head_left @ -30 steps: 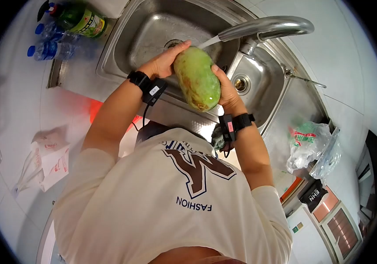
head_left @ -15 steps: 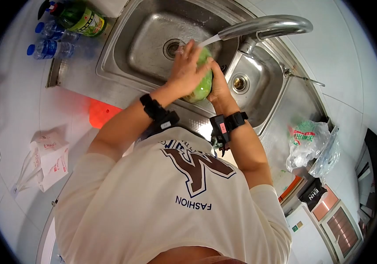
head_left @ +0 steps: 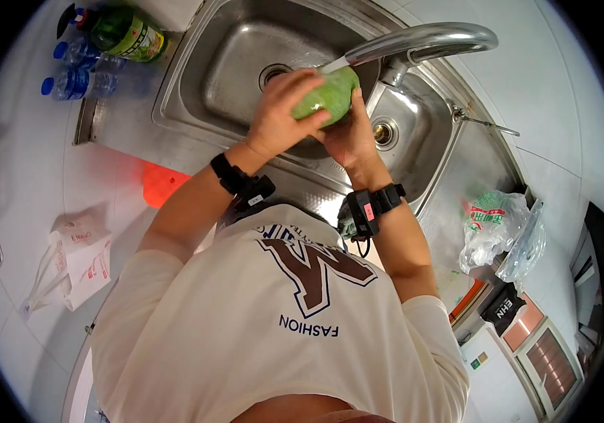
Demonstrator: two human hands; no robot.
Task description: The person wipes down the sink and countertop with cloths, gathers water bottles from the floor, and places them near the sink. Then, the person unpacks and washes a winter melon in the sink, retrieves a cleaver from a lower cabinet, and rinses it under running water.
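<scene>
A rounded, glossy green vegetable [head_left: 331,99], in looks like a cabbage, is held between both hands over the large sink basin [head_left: 235,106]. My left hand [head_left: 282,111] lies against its left side, fingers curved over the top and thumb below, slightly blurred. From the right and underneath, my right hand [head_left: 351,137] cups it, with part of the palm hidden. Water from the curved metal faucet [head_left: 422,39] runs onto the vegetable's upper end. Behind my left hand the basin's drain [head_left: 274,73] partly shows.
A smaller basin [head_left: 415,134] adjoins on the right. Water bottles [head_left: 80,83] and a green pump bottle [head_left: 129,37] stand at the left. Plastic bags [head_left: 492,225] lie on the right counter. A paper bag [head_left: 83,261] and an orange-red object [head_left: 161,183] are at left.
The vegetable has been turned from upright to a more sideways tilt and raised a little. My left hand has slid from its top to its left side; my right hand has shifted beneath it.
</scene>
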